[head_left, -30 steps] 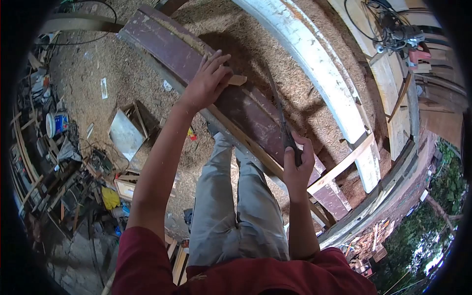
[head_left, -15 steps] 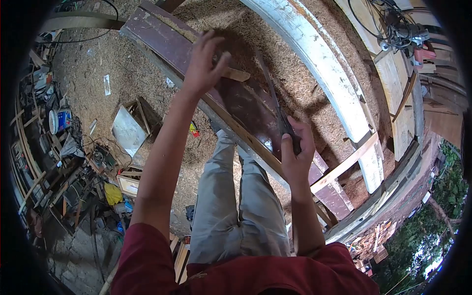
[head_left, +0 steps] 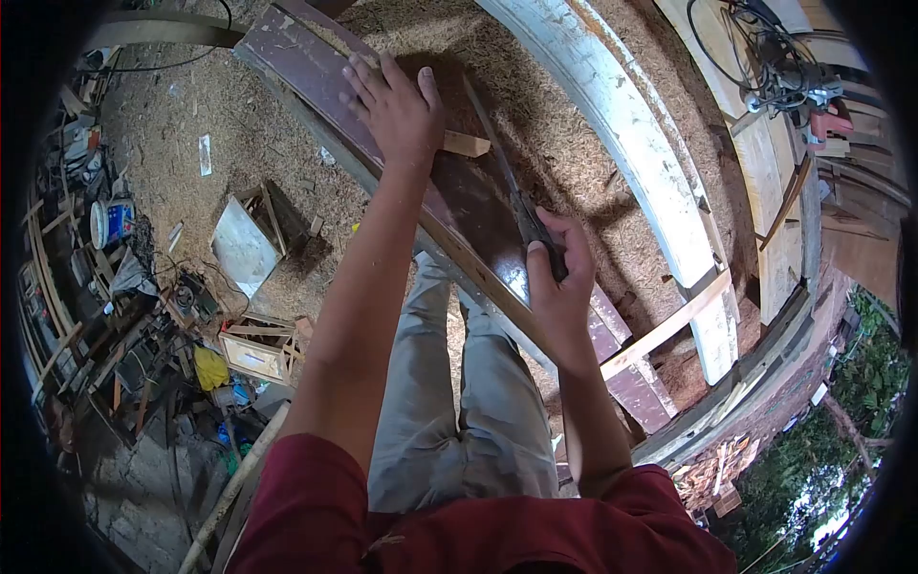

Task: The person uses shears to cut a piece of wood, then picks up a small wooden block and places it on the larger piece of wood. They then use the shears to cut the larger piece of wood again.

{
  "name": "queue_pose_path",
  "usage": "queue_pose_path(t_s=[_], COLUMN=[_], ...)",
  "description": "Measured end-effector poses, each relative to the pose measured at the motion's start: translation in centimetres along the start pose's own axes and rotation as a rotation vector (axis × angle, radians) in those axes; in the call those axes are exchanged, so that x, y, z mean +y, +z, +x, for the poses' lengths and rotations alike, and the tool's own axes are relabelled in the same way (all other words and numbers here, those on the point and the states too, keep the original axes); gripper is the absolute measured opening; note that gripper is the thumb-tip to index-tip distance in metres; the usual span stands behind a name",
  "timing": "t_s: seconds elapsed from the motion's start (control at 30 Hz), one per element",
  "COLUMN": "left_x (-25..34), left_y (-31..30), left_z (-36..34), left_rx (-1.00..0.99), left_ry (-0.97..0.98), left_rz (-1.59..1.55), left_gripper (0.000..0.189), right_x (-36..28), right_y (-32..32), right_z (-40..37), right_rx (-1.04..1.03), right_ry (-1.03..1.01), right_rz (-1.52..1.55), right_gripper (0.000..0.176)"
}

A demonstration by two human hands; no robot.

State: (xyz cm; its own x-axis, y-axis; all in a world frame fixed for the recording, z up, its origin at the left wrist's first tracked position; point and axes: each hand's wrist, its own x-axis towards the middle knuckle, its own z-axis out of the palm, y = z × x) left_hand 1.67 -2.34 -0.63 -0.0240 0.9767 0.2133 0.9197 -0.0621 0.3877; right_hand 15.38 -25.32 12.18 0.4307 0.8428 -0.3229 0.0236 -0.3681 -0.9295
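Note:
My left hand [head_left: 397, 113] lies with fingers spread on the dark purple-brown board [head_left: 316, 72], near its far left part. A short pale wood piece [head_left: 466, 143] sticks out beside that wrist. My right hand [head_left: 559, 273] is closed around the black handle of a handsaw [head_left: 504, 153]. Its long dark blade, seen almost edge-on, points away from me and up to the left, over the board's right side. The lower part of the board passes behind my right hand.
Beyond the board runs a curved white-painted beam [head_left: 622, 120], with a pale crosspiece [head_left: 669, 325] over its near end. A red power tool [head_left: 827, 124] with cables lies at right. Sawdust covers the ground; a box [head_left: 251, 244] and scrap piles stand at left.
My left hand has come down onto the board, slightly right of where it hovered. My right hand and the handsaw have shifted a little to the left.

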Motion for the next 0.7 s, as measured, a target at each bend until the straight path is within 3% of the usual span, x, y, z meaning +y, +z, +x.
queue_pose_path(t_s=[0.27,0.57,0.7], left_x=[0.8,0.5,0.7], left_y=[0.8,0.9,0.7], left_z=[-0.2,0.1,0.2], left_rx=[0.025,0.013,0.001], left_ry=[-0.204,-0.195,-0.195], left_rz=[0.106,0.136,0.181], left_gripper=[0.078,0.081,0.091], right_x=[-0.8,-1.2,-1.6], right_y=[0.1,-0.3,-0.8], right_z=[1.4,2.7,3.0], right_rx=[-0.062,-0.124,-0.147], right_ry=[0.032,0.042,0.052], right_rz=[-0.008,-0.041,-0.060], right_gripper=[0.029,0.029,0.029])
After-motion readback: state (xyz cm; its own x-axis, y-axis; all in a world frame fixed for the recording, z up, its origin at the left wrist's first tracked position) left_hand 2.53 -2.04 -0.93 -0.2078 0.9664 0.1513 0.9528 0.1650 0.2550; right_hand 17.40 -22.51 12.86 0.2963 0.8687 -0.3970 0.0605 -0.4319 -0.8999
